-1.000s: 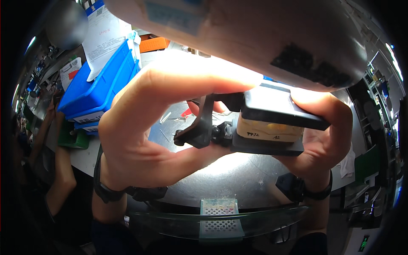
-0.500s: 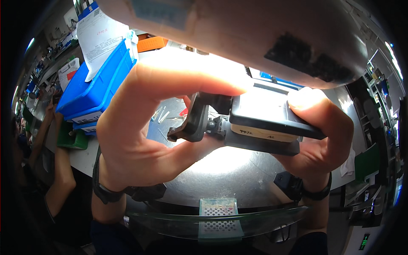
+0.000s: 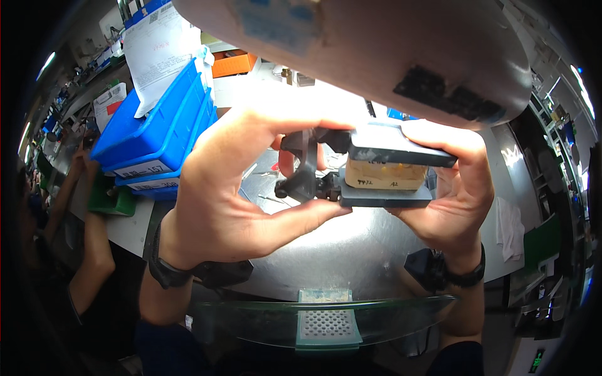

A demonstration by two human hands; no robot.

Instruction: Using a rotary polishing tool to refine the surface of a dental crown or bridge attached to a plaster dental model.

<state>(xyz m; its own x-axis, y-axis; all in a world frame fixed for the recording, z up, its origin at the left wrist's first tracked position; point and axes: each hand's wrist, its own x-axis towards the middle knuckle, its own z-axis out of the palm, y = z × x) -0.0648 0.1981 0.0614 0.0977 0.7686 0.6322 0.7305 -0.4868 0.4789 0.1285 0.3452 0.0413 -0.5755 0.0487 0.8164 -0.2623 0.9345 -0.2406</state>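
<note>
Both hands hold up a black hinged dental articulator (image 3: 385, 200) below the lamp. A cream plaster dental model (image 3: 379, 177) with handwriting on its side sits between the two flat plates. My left hand (image 3: 210, 188) grips the hinge end, fingers over the top and thumb below at the lower plate. My right hand (image 3: 461, 188) closes round the other end, with its index finger along the top plate and its thumb underneath. The model's teeth are mostly hidden by the upper plate. Black bands with dark boxes circle both wrists.
A pale lamp head (image 3: 376, 50) hangs close above my hands. Stacked blue bins (image 3: 150, 144) with papers stand at left, an orange bin (image 3: 232, 64) behind. Below lie a metal worktop (image 3: 301, 269), a clear shield edge and a perforated plate (image 3: 327, 324). Another person's arm (image 3: 93, 263) is at far left.
The articulator has turned more level, and a wider gap between its plates shows more of the cream model. My right fingers have shifted along the top plate. The head view has moved slightly.
</note>
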